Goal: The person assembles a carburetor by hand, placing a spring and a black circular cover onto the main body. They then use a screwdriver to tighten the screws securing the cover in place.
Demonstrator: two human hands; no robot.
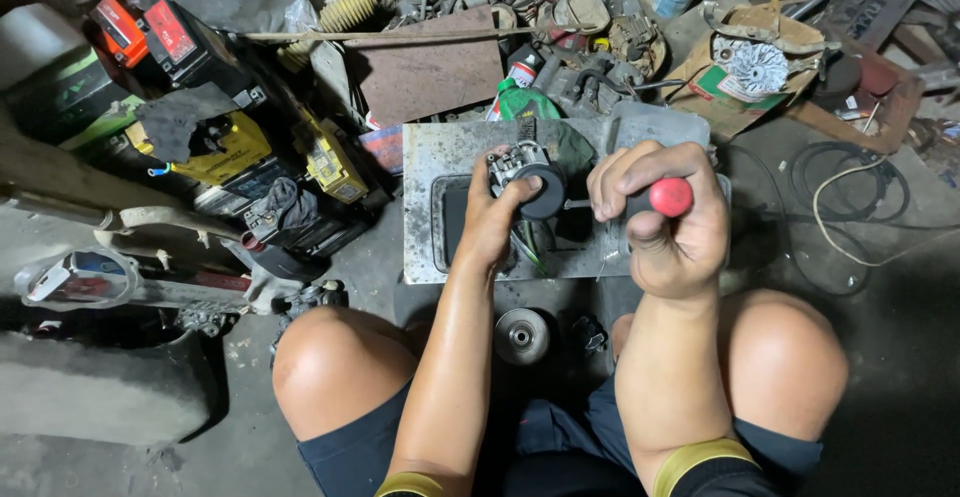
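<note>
- Left hand [497, 219]: fingers closed around a small metal engine part [524, 172], held just above the grey metal plate [425, 207].
- Right hand [672, 225]: fingers clenched on a red-handled screwdriver [668, 197], shaft aimed at the part.
- Step judged: working a screw; next move calls for steady alignment.

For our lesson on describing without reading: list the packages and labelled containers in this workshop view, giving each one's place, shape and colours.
Yellow boxes: left of the metal plate, blocky, yellow and black.
Black box: upper left, red label on top.
Spray can: above the plate, lying, red, white and green.
Cardboard package: upper right, torn, brown with green patch.
</note>
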